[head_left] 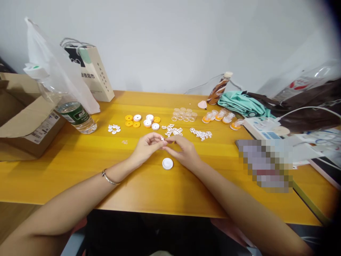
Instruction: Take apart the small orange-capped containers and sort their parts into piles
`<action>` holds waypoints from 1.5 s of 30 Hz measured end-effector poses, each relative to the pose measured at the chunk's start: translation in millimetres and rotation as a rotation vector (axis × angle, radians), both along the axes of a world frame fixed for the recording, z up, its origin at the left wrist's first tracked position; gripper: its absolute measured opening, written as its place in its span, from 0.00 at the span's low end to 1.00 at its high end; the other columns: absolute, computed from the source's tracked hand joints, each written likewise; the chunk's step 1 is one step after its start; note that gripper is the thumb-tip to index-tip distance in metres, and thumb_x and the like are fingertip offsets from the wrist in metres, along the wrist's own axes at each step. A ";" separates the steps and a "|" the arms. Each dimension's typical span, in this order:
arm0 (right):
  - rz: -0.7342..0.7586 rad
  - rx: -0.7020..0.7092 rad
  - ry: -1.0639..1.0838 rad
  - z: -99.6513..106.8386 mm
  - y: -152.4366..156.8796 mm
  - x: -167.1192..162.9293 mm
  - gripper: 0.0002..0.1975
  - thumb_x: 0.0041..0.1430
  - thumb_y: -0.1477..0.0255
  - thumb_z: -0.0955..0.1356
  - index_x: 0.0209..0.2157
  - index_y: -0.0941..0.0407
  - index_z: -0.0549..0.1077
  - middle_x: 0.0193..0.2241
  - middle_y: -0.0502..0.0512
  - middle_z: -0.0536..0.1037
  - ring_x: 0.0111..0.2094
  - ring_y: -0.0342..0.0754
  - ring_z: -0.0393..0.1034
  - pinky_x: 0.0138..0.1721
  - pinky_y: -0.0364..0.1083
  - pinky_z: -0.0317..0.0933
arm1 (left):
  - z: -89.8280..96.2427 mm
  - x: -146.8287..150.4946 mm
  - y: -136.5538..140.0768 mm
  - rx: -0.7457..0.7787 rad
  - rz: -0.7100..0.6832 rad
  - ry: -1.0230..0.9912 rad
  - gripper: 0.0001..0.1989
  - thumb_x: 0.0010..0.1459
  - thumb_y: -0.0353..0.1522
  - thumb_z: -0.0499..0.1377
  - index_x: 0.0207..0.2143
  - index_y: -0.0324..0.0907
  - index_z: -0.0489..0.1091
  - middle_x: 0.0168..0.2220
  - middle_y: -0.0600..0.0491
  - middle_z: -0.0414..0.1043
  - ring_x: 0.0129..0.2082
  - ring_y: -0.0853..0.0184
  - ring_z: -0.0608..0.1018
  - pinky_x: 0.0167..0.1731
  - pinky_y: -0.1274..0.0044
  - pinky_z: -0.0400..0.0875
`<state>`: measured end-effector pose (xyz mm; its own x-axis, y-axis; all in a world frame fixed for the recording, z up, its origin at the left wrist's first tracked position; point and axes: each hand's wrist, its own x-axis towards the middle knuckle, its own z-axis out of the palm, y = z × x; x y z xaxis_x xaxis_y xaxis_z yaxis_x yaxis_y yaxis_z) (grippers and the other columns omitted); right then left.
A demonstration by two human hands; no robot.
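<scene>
A small white plastic piece (162,138) is pinched between the thumb and fingers of my left hand (147,147). The fingertips of my right hand (185,151) close together against the same spot, and what they grip is too small to make out. Just below the hands, a round white lid (167,163) lies flat on the table. White openwork pieces (173,131) lie in a pile beyond my fingers, with a second pile (201,134) to the right. Tiny rings (124,142) and small white round parts (114,128) are left of my left hand.
Orange discs (129,123) and white discs (155,126) lie behind the hands, near clear cups (183,114) and orange-based clear pieces (221,114). A water bottle (77,117) and a cardboard box (29,131) stand left. At right are a teal cloth (242,103) and a power strip (259,128).
</scene>
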<state>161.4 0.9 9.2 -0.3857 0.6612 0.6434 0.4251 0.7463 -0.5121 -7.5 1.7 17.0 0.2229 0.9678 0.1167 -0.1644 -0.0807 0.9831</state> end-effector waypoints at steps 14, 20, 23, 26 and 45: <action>-0.568 -0.173 0.020 15.1 45.1 74.5 0.09 0.55 0.71 0.63 0.32 0.57 0.74 0.31 0.56 0.78 0.33 0.49 0.71 0.37 0.48 0.64 | -6.5 -3.1 -2.4 0.224 0.074 0.296 0.11 0.53 0.35 0.59 0.38 0.40 0.73 0.33 0.51 0.76 0.32 0.69 0.77 0.36 0.76 0.70; -0.916 -0.477 -0.159 17.8 65.6 154.2 0.09 0.50 0.71 0.66 0.29 0.60 0.77 0.26 0.58 0.78 0.29 0.49 0.70 0.33 0.47 0.61 | -5.6 -5.9 -0.8 0.443 0.126 0.485 0.09 0.55 0.34 0.57 0.37 0.42 0.73 0.34 0.52 0.75 0.32 0.69 0.74 0.36 0.78 0.67; -0.906 -0.636 -0.157 14.1 64.9 170.5 0.08 0.47 0.71 0.68 0.29 0.61 0.77 0.23 0.56 0.77 0.25 0.47 0.68 0.29 0.45 0.60 | -5.3 -6.8 -0.1 0.468 0.135 0.502 0.09 0.55 0.33 0.56 0.37 0.42 0.73 0.33 0.52 0.74 0.31 0.69 0.73 0.34 0.79 0.66; -0.884 -0.743 -0.159 13.3 62.2 171.6 0.07 0.45 0.71 0.70 0.27 0.60 0.76 0.19 0.54 0.75 0.23 0.45 0.67 0.26 0.44 0.59 | -6.0 -7.1 0.2 0.477 0.135 0.504 0.09 0.55 0.34 0.56 0.36 0.42 0.74 0.32 0.53 0.74 0.31 0.69 0.73 0.34 0.79 0.66; -0.180 -0.491 -0.135 31.4 27.1 71.4 0.16 0.51 0.58 0.66 0.27 0.58 0.71 0.21 0.50 0.70 0.23 0.42 0.61 0.25 0.42 0.54 | 9.4 -18.2 -2.5 0.732 -0.461 0.785 0.18 0.55 0.40 0.57 0.45 0.41 0.68 0.41 0.48 0.70 0.40 0.64 0.71 0.42 0.72 0.66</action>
<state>232.9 28.0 40.6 -0.2965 0.9350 0.1945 0.6105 0.3422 -0.7142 -25.7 -0.8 26.4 0.7945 0.5351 0.2870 0.3064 -0.7614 0.5713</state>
